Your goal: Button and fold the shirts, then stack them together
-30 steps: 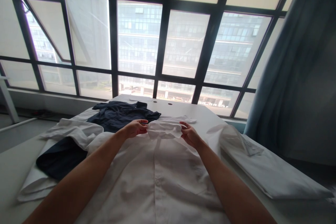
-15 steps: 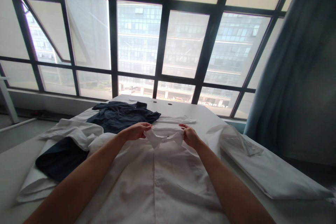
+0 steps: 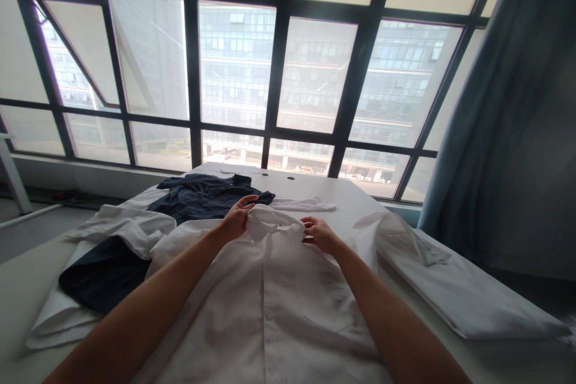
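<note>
A white button-up shirt (image 3: 270, 306) lies front up before me, its collar at the far end. My left hand (image 3: 237, 218) grips the left side of the collar (image 3: 274, 222) between thumb and fingers. On the other side, my right hand (image 3: 318, 234) has its fingers closed at the collar's right edge. The collar stands up in a rounded loop between the two hands. The shirt's button placket runs down the middle toward me, with a button showing partway along.
A dark navy shirt (image 3: 202, 195) lies beyond my left hand. White cloth with a dark piece (image 3: 105, 273) rests on the left. A folded white garment (image 3: 472, 294) is on the right of the white table (image 3: 346, 195). Windows and a blue curtain (image 3: 486, 132) stand behind.
Both hands have drawn slightly closer together. The collar has gone from stretched flat with its points hanging down to a rounded, upright loop.
</note>
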Demonstrator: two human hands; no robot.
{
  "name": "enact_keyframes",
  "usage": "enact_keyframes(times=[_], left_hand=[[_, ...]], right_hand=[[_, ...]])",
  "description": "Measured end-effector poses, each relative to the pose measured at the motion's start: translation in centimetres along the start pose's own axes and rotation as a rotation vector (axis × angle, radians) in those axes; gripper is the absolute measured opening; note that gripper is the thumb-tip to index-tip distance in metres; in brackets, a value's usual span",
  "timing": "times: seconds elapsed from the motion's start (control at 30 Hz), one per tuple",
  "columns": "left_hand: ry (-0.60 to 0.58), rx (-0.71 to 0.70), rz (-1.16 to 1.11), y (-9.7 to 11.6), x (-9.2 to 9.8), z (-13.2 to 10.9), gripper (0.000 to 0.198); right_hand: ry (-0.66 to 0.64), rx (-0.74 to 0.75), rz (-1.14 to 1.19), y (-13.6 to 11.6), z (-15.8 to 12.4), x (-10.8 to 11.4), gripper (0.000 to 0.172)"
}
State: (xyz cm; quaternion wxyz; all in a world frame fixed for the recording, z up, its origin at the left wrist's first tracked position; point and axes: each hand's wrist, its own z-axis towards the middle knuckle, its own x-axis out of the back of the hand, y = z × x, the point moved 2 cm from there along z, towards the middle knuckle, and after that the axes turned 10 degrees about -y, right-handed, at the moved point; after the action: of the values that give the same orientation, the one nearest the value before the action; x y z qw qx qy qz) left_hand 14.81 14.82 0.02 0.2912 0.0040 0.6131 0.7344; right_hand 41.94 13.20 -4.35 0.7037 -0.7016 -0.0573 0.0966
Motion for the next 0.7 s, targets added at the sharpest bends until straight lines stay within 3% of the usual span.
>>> enact_keyframes(times=[0.2,0.33,0.47,0.57,0.63,0.7], left_hand=[[0.110,0.020,-0.016,-0.6,0.4,0.5,0.043],[0.202,0.043,0.057,-0.8,2.0,0.9,0.049],[0.233,0.020,0.027,-0.7,2.9,1.0,0.036],[0.229,0.009,0.035,-0.3,2.8,1.0,0.028],[0.280,-0.005,0.149,0.1,2.4,0.7,0.021],[0.376,-0.138,0.375,1.0,1.5,0.2,0.014]], right_hand=[[-0.141,-0.073,0.082,-1.0,-0.9,-0.8,0.045],[-0.198,0.065,0.204,-2.4,-1.2,-1.1,0.051],[-0.156,0.236,0.211,-3.5,-1.1,-1.3,0.047],[-0.150,0.269,0.210,-4.1,-1.1,-1.7,0.046],[-0.149,0.275,0.232,-4.5,-1.1,-2.2,0.046],[-0.135,0.283,0.275,-4.8,-1.1,-2.6,0.046]])
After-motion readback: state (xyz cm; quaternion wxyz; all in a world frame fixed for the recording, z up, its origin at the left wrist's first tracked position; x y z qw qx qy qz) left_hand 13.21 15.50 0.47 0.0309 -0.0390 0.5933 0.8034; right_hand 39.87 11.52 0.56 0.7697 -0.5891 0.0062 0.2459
